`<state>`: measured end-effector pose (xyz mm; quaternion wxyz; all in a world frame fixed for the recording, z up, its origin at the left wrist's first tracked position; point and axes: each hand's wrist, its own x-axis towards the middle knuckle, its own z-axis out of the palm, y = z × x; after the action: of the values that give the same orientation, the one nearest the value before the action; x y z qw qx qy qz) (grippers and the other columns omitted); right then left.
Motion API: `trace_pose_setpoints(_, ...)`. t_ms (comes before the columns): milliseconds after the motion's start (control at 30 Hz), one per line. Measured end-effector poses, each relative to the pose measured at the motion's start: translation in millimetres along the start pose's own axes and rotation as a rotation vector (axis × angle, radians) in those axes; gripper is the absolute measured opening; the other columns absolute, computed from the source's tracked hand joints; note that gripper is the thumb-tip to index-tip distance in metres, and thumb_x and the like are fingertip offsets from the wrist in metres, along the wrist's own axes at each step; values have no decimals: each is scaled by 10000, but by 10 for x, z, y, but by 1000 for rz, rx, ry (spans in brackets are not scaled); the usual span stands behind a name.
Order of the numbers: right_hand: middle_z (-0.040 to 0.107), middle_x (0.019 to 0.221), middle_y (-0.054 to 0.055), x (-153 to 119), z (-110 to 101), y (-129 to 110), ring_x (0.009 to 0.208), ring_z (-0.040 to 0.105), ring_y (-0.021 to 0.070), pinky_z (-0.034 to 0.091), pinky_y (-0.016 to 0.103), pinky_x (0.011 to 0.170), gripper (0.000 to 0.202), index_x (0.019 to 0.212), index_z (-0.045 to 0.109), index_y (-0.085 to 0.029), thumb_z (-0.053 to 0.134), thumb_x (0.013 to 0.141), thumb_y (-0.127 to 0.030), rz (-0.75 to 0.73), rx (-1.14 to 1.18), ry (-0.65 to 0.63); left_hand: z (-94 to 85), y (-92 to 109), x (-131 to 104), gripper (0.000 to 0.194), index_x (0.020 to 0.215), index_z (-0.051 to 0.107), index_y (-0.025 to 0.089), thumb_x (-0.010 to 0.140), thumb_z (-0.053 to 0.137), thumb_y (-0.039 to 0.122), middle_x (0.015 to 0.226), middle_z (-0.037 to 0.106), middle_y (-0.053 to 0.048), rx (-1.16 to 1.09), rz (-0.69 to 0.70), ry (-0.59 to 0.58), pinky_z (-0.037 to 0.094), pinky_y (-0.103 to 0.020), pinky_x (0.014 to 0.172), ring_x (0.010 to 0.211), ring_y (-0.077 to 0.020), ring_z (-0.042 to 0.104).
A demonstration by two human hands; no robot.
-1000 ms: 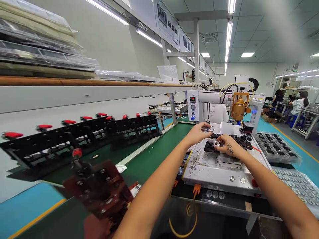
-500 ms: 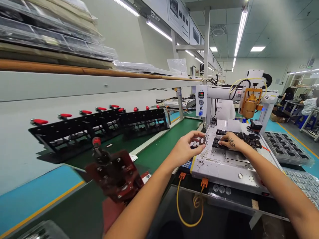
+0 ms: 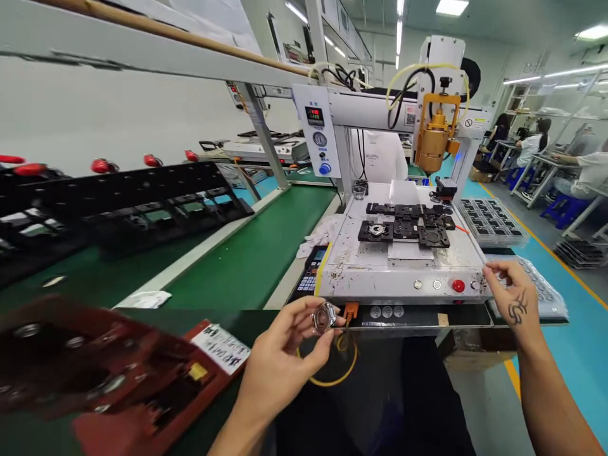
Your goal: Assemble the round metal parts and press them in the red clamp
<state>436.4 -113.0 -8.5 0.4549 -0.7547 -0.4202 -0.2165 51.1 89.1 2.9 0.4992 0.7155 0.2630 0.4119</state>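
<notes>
A small round metal part (image 3: 323, 318), ring-shaped with a shiny rim, is held between the fingertips of my left hand (image 3: 289, 354), in front of the white machine. My right hand (image 3: 515, 301) is at the machine's front right corner, thumb and fingers curled close together; whether anything is between them is hidden. On the machine's bed (image 3: 351, 256) lies a black fixture (image 3: 408, 225) of several plates. A round metal piece (image 3: 377, 230) sits in its left plate. The gold dispensing head (image 3: 433, 149) hangs above, behind the fixture.
A red clamp fixture (image 3: 175, 386) stands at the lower left. Black racks with red handles (image 3: 142, 196) line the green belt (image 3: 247, 259). Trays (image 3: 494, 221) of black parts lie right of the machine. A control box (image 3: 317, 130) is at its left. People sit at far tables.
The view has turned down and right. My left hand has drawn back from the fixture with the metal part. My right hand has left the fixture and moved right to the machine's front corner.
</notes>
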Motion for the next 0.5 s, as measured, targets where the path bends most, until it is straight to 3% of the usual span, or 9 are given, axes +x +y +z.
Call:
trace_pose_setpoints(133, 664, 914, 76, -406, 36, 324, 914, 615, 289, 492, 462, 870, 480, 930, 683, -197, 713, 925, -675, 54, -94, 74, 188, -212, -67, 385, 1219, 606, 195, 869, 749, 266, 1116, 814, -95, 35, -32, -86, 653, -385, 974, 999, -243, 816)
trace_pose_setpoints(233, 670, 881, 70, -635, 231, 201, 872, 623, 277, 511, 458, 853, 316, 937, 672, -204, 752, 965, -509, -31, -75, 124, 454, -398, -74, 379, 1226, 649, 203, 857, 725, 236, 1113, 813, -77, 142, -11, -254, 638, -373, 967, 997, -226, 796)
trace_pose_setpoints(300, 719, 916, 75, -826, 404, 9, 865, 663, 260, 546, 433, 836, 92, 1005, 702, -213, 704, 1012, -305, -196, 37, -61, 661, -587, -60, 410, 1219, 680, 218, 815, 744, 198, 1190, 807, -85, 216, 40, -399, 619, -401, 1014, 1089, -251, 776)
trace_pose_setpoints(333, 754, 976, 84, -927, 507, -90, 910, 696, 258, 567, 427, 855, 87, 1073, 720, -221, 646, 1029, -212, -293, 104, -214, 762, -697, -37, 418, 1197, 692, 221, 787, 764, 179, 1263, 792, -99, 248, 82, -464, 590, -436, 1076, 1184, -279, 751)
trace_pose_setpoints(400, 788, 1170, 109, -1111, 735, -247, 1093, 730, 276, 592, 457, 961, 322, 1241, 724, -232, 526, 1028, -92, -437, 173, -461, 933, -917, 39, 421, 1140, 698, 218, 737, 804, 154, 1409, 733, -137, 314, 174, -555, 494, -518, 1204, 1360, -338, 662)
trace_pose_setpoints(500, 772, 1295, 139, -1291, 1009, -342, 1213, 720, 310, 601, 509, 1017, 466, 1341, 699, -202, 440, 995, -29, -456, 162, -535, 1056, -1166, 143, 417, 1099, 680, 208, 716, 825, 131, 1451, 700, -174, 401, 232, -605, 427, -582, 1257, 1411, -371, 623)
